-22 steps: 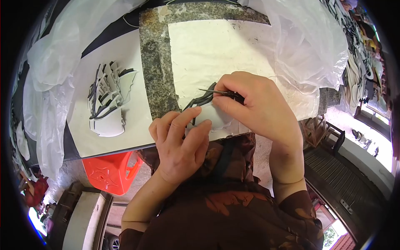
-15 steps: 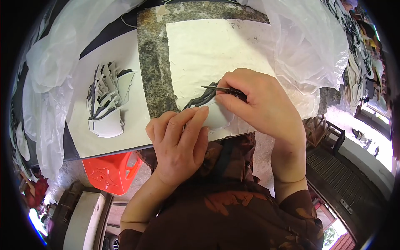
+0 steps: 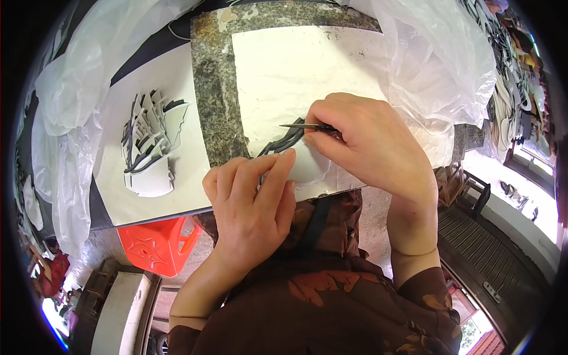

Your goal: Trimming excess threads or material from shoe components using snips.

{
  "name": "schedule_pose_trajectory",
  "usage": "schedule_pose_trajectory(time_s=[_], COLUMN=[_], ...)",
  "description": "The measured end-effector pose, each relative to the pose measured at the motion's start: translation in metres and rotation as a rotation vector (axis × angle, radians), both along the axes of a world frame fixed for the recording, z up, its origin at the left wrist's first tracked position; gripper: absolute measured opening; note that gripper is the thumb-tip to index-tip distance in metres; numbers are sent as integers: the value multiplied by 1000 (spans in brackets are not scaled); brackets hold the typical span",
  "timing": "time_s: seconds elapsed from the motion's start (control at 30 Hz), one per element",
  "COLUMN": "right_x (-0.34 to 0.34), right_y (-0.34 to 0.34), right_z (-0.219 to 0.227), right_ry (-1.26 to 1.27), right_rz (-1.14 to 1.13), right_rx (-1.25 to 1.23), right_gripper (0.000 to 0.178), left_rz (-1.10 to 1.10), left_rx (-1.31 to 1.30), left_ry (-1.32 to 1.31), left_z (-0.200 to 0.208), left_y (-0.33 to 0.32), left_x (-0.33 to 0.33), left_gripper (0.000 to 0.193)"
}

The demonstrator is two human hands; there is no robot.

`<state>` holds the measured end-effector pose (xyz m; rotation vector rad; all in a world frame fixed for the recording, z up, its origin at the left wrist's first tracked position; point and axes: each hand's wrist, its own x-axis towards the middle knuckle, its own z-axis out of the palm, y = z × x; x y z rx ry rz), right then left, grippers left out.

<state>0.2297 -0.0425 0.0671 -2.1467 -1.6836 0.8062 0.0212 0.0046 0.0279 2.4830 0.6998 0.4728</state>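
Right hand is gripping a slim dark pointed tool, thumb and fingers closing on it; metal-looking tip is pointing left, over or just beside the dark strip. Left hand is lying palm down, fingers bending and bunching narrow, tips resting on the white piece; can't tell whether it's pinching or only pressing.

White piece is sitting between the two hands, near the front edge of the surface. It's looking smooth, thin and sheet-like, with a curving outline; left fingers are hiding part of it. Dark, rope-like strip is running in a bend along its far edge.

Underneath, a cream sheet is covering mottled, stone-like grey-brown material, showing creases and specks. To the left, a pile of similar pieces is lying fanned on a pale sheet, white faces and dark edging overlapping. Translucent, crinkled plastic film is draping at far right. Below the front edge, a glossy red plastic stool is standing.
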Motion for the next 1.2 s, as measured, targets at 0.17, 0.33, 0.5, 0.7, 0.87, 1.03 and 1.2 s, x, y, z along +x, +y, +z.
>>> schedule_pose_trajectory(time_s=[0.17, 0.33, 0.5, 0.7, 0.87, 1.03, 1.2], right_x=[4, 8, 13, 19, 23, 26, 28], right_y=[3, 5, 8, 10, 10, 11, 13], right_z=[-1, -2, -6, -10, -13, -16, -13], right_ry=[-15, -58, -61, -39, 20, 44, 88], right_rz=[0, -2, -10, -9, -50, -67, -108], right_rx=[30, 54, 38, 39, 6, -3, -55], right_gripper=[16, 16, 17, 18, 21, 23, 25], left_rz=[-21, -26, -33, -35, -46, -61, -71], left_rx=[12, 19, 26, 20, 15, 13, 4], left_ry=[33, 50, 60, 68, 68, 100, 116], left_z=[5, 5, 6, 5, 5, 9, 11], left_y=[4, 3, 2, 2, 3, 5, 6], left_x=[2, 5, 9, 14, 18, 19, 22], left_gripper=[42, 46, 47, 51, 54, 55, 56])
